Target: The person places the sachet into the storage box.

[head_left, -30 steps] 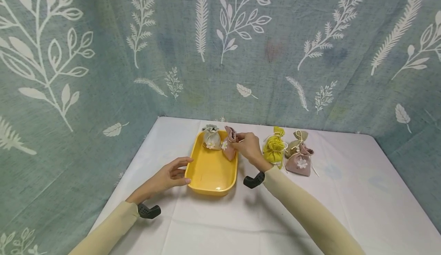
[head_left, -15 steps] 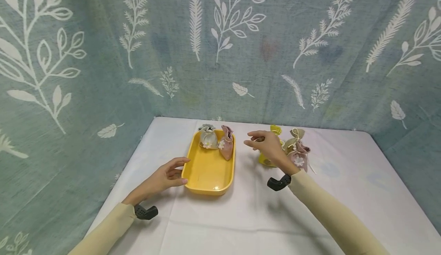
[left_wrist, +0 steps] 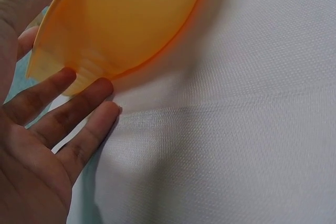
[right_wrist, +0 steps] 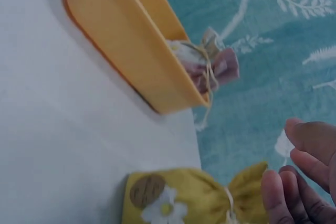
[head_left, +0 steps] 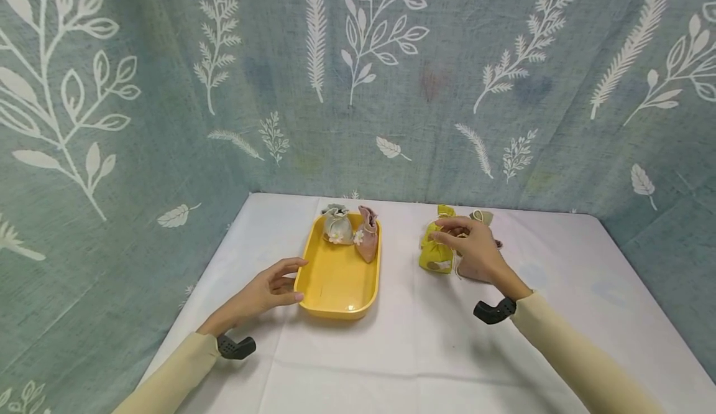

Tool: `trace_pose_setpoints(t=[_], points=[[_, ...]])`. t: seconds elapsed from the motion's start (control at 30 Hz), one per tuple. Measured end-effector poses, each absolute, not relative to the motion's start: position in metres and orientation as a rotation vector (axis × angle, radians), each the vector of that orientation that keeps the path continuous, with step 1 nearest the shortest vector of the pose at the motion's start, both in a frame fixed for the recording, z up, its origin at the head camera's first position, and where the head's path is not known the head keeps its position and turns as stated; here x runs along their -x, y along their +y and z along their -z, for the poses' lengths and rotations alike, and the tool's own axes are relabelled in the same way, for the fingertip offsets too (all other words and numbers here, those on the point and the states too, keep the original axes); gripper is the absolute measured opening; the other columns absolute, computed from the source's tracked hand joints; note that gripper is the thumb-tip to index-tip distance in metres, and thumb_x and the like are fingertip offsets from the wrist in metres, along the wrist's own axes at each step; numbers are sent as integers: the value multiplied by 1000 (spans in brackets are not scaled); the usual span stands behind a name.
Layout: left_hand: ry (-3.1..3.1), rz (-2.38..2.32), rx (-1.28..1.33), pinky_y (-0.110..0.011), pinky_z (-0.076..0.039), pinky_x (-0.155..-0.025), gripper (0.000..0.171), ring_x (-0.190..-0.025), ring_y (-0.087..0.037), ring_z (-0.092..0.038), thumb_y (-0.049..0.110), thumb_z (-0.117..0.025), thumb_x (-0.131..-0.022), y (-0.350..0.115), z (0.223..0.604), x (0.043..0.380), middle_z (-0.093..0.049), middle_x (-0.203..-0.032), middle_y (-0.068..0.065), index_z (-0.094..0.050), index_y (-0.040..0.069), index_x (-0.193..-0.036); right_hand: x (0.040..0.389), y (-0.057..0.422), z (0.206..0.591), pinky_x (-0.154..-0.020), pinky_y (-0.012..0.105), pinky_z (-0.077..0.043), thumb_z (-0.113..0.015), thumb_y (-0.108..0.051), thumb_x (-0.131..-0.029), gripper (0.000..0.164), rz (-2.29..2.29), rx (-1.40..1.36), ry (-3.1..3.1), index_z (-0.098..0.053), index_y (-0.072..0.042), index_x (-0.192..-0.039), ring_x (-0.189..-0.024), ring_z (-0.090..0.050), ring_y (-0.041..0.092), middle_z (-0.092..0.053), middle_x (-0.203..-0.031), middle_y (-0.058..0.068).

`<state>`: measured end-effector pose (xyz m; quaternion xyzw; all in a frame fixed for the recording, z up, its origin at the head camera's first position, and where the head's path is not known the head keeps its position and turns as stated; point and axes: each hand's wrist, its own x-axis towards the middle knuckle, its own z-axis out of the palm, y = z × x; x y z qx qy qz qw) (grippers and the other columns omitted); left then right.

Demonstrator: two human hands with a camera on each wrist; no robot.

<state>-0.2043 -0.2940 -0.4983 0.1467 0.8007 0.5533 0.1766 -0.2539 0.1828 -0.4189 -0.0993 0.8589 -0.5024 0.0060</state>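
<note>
Left hand (head_left: 257, 293): fingers relaxed, touching yellow tray (head_left: 335, 285). Right hand (head_left: 478, 249): fingers parted, grasping nothing; yellow-green pouch (head_left: 435, 255) just beside their tips, contact unclear. Apparent step: taking up this pouch. Next move probably calls for pinching its tied neck.

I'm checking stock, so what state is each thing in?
Yellow tray: upright, holding two pouches
Gray pouch: in tray, neck cinched
Pink pouch: in tray, neck tied
Labelled yellow-green pouch: outside tray, neck tied
Other pink pouch: mostly hidden
Olive pouch: partly hidden
Left hand: touching tray
Right hand: at yellow-green pouch, loosely curled
</note>
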Motion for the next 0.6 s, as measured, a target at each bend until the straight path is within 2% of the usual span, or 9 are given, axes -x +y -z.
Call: trace_pose_setpoints(t=[0.2,0.37,0.5,0.6], points=[[2284,-1543,-398,-47,-48,-109,74,-134,-35,-53,28,-83,-90,-294,498,204,-43,-155,-14,-43,30,-153,246,212,420,-78,49,-58,-77,-40,-94,46,1591,264,2675,-70,-13,-131,-98,-62,34,-67,-113,10],[2291,-1536,-393,-52,-46,-109,75,-134,-36,-52,28,-82,-90,-292,497,201,-41,-156,-16,-42,29,-154,240,234,420,-81,43,-59,-76,-34,-96,43,1588,257,2711,-69,-12,-132,-99,-61,28,-66,-114,11],[2287,-1541,-401,-49,-48,-109,77,-133,-36,-53,29,-82,-90,-290,495,201,-41,-157,-16,-41,29,-155,238,251,422,-79,40,-59,-76,-34,-96,47,1547,283,2764,-67,-11,-136,-99,-62,23,-66,-114,12],[2283,-1537,-402,-44,-49,-108,78,-133,-35,-54,30,-82,-90,-289,493,201,-41,-157,-16,-41,29,-156,237,262,427,-74,36,-58,-78,-34,-94,49,1536,283,2791,-67,-11,-136,-98,-61,22,-65,-115,12]])
